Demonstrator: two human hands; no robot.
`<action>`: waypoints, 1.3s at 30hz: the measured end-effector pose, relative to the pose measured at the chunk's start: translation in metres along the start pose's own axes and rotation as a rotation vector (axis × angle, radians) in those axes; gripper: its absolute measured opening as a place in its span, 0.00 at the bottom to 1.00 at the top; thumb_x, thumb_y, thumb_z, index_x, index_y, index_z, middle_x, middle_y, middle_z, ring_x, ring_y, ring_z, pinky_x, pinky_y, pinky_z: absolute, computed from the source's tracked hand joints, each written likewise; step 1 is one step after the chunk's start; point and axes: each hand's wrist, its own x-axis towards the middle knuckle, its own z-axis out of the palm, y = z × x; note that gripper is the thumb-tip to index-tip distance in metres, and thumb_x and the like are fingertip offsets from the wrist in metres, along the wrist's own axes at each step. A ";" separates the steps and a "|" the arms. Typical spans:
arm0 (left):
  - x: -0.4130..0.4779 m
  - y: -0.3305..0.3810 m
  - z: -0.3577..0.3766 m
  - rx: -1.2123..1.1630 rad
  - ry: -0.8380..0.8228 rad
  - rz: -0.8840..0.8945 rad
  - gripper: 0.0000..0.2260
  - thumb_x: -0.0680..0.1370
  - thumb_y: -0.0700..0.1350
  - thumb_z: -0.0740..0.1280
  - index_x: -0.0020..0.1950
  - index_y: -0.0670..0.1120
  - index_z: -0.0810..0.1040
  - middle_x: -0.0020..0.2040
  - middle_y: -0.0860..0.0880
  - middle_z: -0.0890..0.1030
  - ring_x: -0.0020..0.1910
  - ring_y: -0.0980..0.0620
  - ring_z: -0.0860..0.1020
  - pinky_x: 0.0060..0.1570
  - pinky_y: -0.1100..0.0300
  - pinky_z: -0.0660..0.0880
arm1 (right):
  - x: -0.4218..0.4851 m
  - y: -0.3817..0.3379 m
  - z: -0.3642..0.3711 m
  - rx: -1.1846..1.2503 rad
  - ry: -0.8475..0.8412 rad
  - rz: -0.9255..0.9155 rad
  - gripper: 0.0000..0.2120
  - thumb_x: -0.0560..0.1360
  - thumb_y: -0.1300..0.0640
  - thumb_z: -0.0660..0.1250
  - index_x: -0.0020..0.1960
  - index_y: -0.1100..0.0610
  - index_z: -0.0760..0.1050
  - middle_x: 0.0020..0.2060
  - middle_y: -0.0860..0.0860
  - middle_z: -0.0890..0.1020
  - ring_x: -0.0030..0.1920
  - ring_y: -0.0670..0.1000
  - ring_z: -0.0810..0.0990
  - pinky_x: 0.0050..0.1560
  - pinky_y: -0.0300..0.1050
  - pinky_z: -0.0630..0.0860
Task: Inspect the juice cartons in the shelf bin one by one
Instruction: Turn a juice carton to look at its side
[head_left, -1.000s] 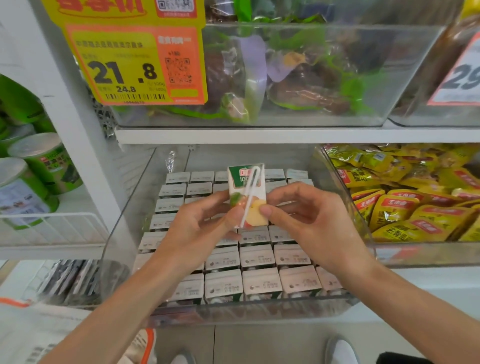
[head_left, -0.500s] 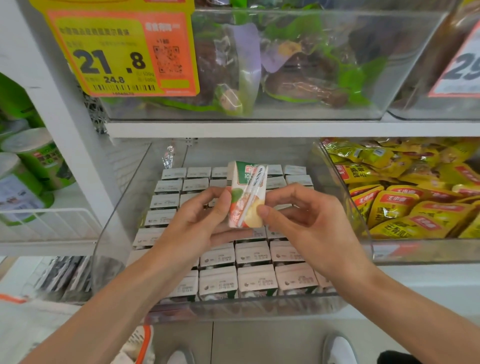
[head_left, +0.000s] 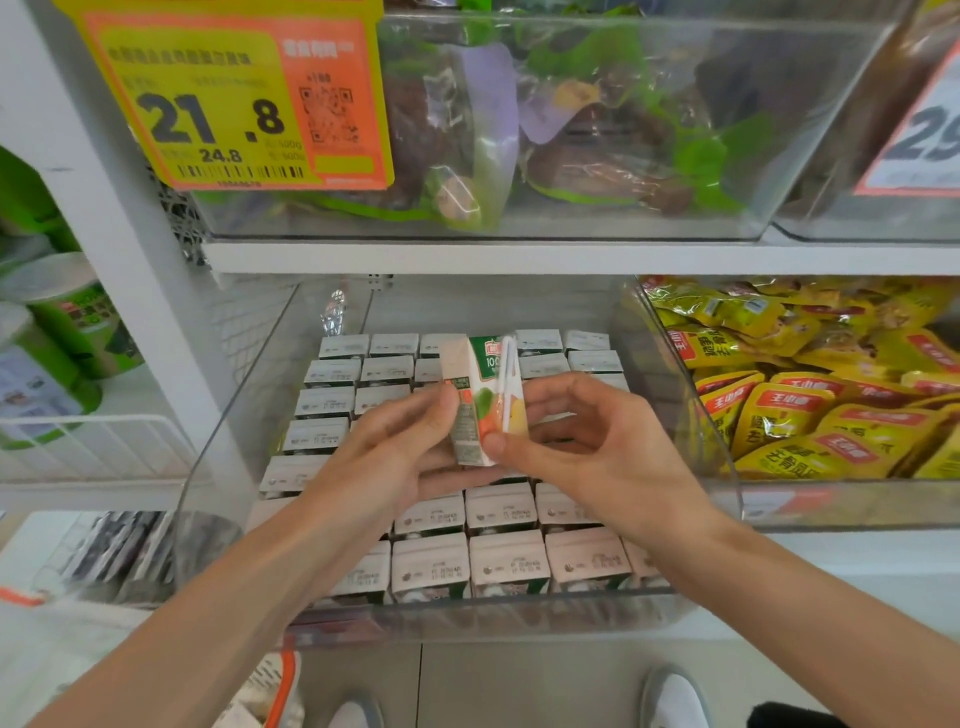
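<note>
Fingers (head_left: 557, 385) of left hand (head_left: 395, 460), right hand (head_left: 597, 449) pinch juice carton (head_left: 485, 400) above bin (head_left: 234, 415).

Bright even light, wide-angle edge distortion

A small carton (head_left: 480, 410), white with a green top band, fruit print and a wrapped straw (head_left: 506, 384) on its front, is held upright and turned so a printed side panel shows. The left hand (head_left: 395, 452) pinches its left edge and the right hand (head_left: 587, 441) its lower right corner. Below the fingers, the other cartons (head_left: 509, 564) stand packed in rows in the clear bin (head_left: 239, 415), pale tops up.
</note>
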 end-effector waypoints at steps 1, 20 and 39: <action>0.000 -0.001 -0.002 -0.005 0.001 0.012 0.15 0.85 0.52 0.62 0.69 0.53 0.82 0.65 0.46 0.85 0.64 0.45 0.83 0.61 0.52 0.81 | 0.001 0.000 0.001 0.003 -0.008 0.002 0.20 0.68 0.51 0.84 0.57 0.49 0.83 0.50 0.46 0.88 0.51 0.46 0.88 0.57 0.46 0.85; 0.001 0.003 -0.002 -0.026 0.151 -0.019 0.33 0.68 0.61 0.81 0.67 0.48 0.75 0.59 0.45 0.87 0.58 0.44 0.86 0.57 0.52 0.83 | 0.003 0.004 0.002 0.020 0.000 -0.022 0.11 0.72 0.47 0.80 0.53 0.46 0.83 0.47 0.40 0.85 0.45 0.43 0.86 0.42 0.31 0.77; 0.001 -0.001 -0.003 -0.018 0.192 0.030 0.19 0.74 0.51 0.75 0.65 0.54 0.81 0.58 0.47 0.88 0.55 0.44 0.87 0.50 0.57 0.85 | 0.004 0.008 0.002 -0.022 0.028 -0.091 0.16 0.69 0.49 0.81 0.54 0.52 0.83 0.47 0.50 0.88 0.47 0.50 0.87 0.50 0.45 0.85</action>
